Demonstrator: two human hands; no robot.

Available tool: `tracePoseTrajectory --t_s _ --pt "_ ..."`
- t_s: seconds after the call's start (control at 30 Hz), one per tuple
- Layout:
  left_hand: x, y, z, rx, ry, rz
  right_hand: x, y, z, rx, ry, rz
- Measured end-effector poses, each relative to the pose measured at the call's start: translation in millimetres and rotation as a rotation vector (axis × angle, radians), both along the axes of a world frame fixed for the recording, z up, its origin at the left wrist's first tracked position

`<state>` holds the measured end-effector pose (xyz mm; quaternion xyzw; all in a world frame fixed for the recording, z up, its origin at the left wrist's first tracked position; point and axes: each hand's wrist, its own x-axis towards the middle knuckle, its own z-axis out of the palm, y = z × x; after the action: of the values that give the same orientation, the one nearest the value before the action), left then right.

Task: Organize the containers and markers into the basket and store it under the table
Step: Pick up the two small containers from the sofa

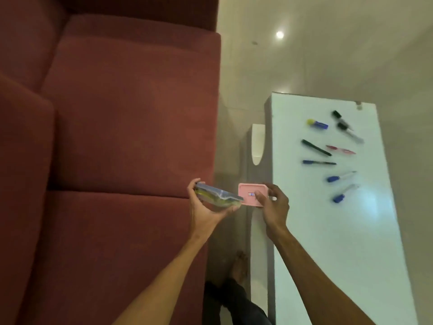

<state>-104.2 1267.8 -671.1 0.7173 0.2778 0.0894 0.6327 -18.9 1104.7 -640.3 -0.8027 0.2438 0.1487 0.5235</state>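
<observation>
A bare foot [239,266] stands on the pale floor [328,55] in the gap between a dark red sofa [117,137] on the left and a white counter [328,231] on the right. Two bare forearms reach forward over this gap.

The left hand [201,207] grips a shallow clear container [218,197] with a bluish lid and something yellowish inside. The fingers are curled beneath it and the thumb is hooked over its left end. The container is tilted, its right end lower. The right hand [274,207] pinches a pink container [250,193] by its right end, thumb on its top face, which bears a small label. The clear container's right end overlaps the pink one's left edge; whether they touch cannot be told. Both are held in the air just off the counter's left edge.

Farther on, the markers lie scattered flat on the counter, apart from one another. First come two blue-capped markers [344,194] [339,176]. Beyond them lie a thin blue pen [318,162], a dark marker [315,147] and a red marker [341,150]. Farthest are a short blue marker with a yellow end [317,124] and two black-capped markers [342,119] [350,132] near the far right corner.
</observation>
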Motion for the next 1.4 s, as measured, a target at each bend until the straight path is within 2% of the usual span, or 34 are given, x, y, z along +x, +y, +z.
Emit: tracePoseTrajectory --t_s 0.33,0.6,0.87,1.13,1.27,1.4 --pt "67.2 -164.4 -41.1 -0.162 0.08 -0.404 17.3 -193.9 -41.2 0.22 0.082 -0.585" --pt "107.9 -238.0 -113.1 0.053 0.022 -0.526 17.2 -270.1 -122.9 0.25 0.214 -0.907" --pt "108.5 -239.5 -165.5 0.274 -0.039 -0.647 29.5 -277.6 -155.4 0.197 0.177 -0.893" --pt "82.8 -225.2 -166.3 0.368 0.091 -0.82 2.5 -273.6 -151.0 0.164 0.231 -0.873" --pt "80.3 -223.5 -160.0 0.366 0.085 -0.852 -6.5 -281.7 -146.5 0.203 0.204 -0.763" --pt "72.0 -218.1 -132.3 0.371 0.08 -0.858 -29.9 -287.9 -121.3 0.125 0.194 -0.695"
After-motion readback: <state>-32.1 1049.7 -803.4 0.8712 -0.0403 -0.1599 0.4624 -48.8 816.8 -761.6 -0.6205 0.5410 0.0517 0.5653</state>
